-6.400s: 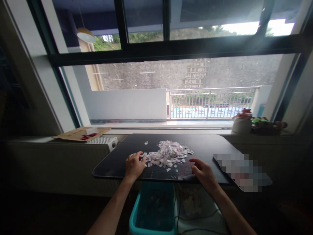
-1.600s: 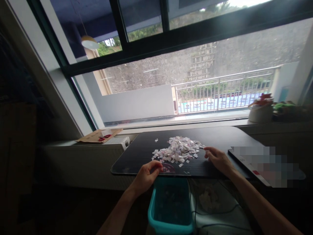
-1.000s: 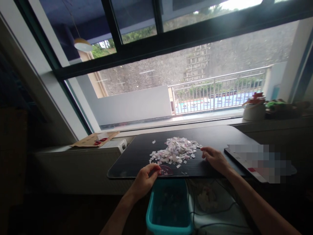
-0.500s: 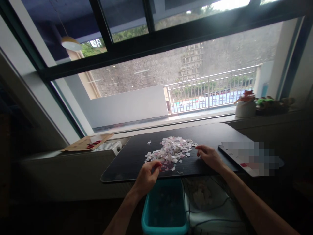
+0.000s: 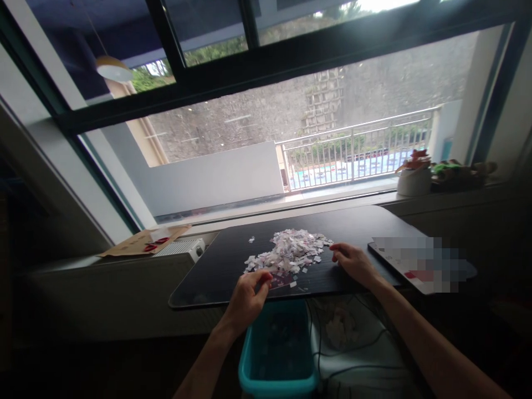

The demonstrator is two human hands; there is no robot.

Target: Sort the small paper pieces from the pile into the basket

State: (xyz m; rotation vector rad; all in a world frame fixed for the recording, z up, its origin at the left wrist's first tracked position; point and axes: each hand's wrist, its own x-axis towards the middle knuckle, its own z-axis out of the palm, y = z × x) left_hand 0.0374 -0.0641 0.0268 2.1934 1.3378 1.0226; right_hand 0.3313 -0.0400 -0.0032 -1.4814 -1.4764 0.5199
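Observation:
A heap of small cut paper pieces (image 5: 297, 246), white with some pink, lies on the black tabletop (image 5: 216, 277). My left hand (image 5: 251, 291) is at the heap's near left side by the front edge, thumb and fingers pinched together. A thin dark reddish flat piece (image 5: 282, 281) lies right at those fingertips, partly under paper bits; whether they grip it is unclear. To the right of the heap, my right hand (image 5: 353, 263) rests low over the table with its fingers curled inward, fingertips close to the outermost scraps. Anything inside those fingers is hidden.
Below the table's front edge stands a turquoise bin (image 5: 278, 382), with cables (image 5: 320, 354) beside it. A white flat board (image 5: 409, 271), partly blurred out, lies at the right. Red-handled scissors (image 5: 155, 244) lie on brown paper at the left. A white flowerpot (image 5: 413, 182) stands on the sill.
The whole view has shifted slightly, with the table and heap a little further up and left. Both hands keep nearly the same pose beside the paper pieces.

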